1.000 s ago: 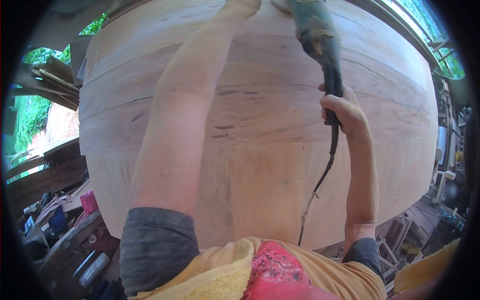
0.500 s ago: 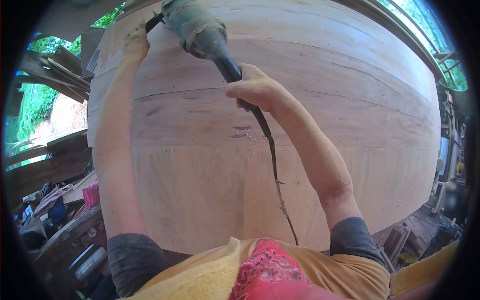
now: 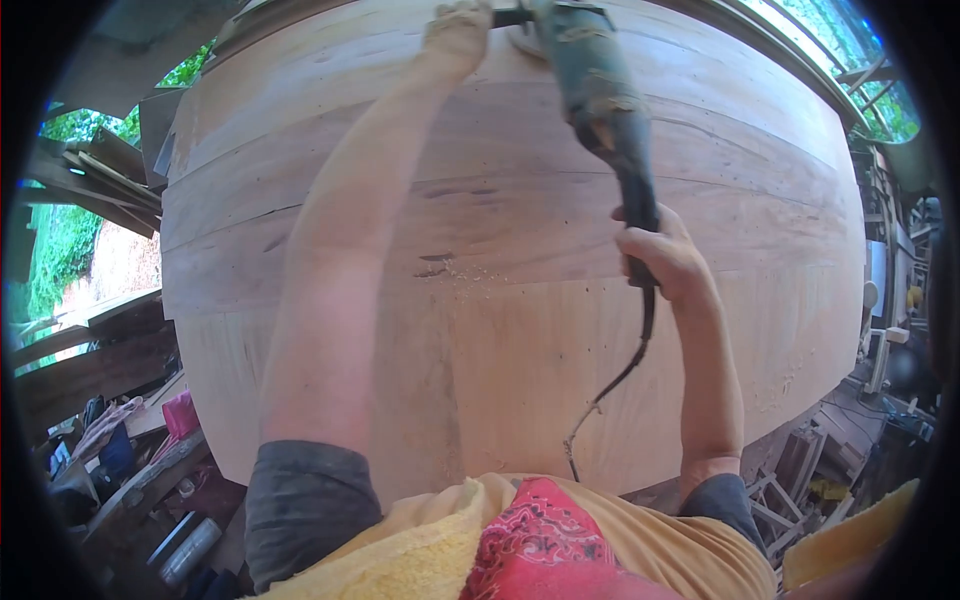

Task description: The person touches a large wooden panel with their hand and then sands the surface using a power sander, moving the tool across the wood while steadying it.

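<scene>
A worn green-grey angle grinder (image 3: 600, 90) is over the far part of a large wooden panel (image 3: 330, 400). My right hand (image 3: 668, 252) is wrapped round its black rear grip, right of the middle. My left hand (image 3: 458, 40) is closed on the dark side handle (image 3: 512, 17) at the top of the view. Part of a round disc (image 3: 527, 38) shows under the tool's head; the rest is hidden. From the rear grip a black cord (image 3: 622, 378) hangs down towards my body. Small wood shavings (image 3: 465, 275) lie on the panel's middle.
Scrap boards (image 3: 110, 180) stick out at the left. Below them is clutter with a pink item (image 3: 180, 412) and a metal cylinder (image 3: 190, 550). Wood offcuts (image 3: 795, 465) are piled at the lower right. A dark beam edge (image 3: 790, 55) runs along the panel's far right.
Both hands have swept the grinder to the right across the panel. My left forearm now crosses the panel, and the cord has swung with the tool. My grip looks the same.
</scene>
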A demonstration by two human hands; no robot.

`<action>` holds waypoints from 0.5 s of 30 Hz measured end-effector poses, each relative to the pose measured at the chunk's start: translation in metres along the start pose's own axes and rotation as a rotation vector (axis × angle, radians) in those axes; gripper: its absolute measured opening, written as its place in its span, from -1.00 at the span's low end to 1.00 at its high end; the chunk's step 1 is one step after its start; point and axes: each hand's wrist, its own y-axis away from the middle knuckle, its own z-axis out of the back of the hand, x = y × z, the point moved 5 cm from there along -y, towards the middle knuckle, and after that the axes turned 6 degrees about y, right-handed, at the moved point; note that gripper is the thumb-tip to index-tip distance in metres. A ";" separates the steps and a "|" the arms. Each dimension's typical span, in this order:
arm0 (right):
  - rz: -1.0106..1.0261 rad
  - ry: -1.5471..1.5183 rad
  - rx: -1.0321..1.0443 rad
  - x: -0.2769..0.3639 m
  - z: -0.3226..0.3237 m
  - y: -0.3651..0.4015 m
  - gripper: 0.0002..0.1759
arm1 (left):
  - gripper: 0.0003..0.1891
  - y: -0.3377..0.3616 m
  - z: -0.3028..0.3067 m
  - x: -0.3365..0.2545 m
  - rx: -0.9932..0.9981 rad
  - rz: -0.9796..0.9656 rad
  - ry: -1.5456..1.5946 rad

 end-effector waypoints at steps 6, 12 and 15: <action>-0.076 0.041 -0.142 -0.022 0.071 0.022 -0.48 | -0.67 -0.041 -0.039 -0.106 -0.016 -0.063 0.148; -0.008 0.081 -0.048 -0.001 0.050 -0.026 -0.48 | -0.71 -0.044 -0.016 -0.039 0.058 0.079 0.149; 0.035 0.108 0.024 0.022 0.013 -0.060 -0.48 | -0.69 -0.032 -0.004 0.030 0.050 0.117 0.057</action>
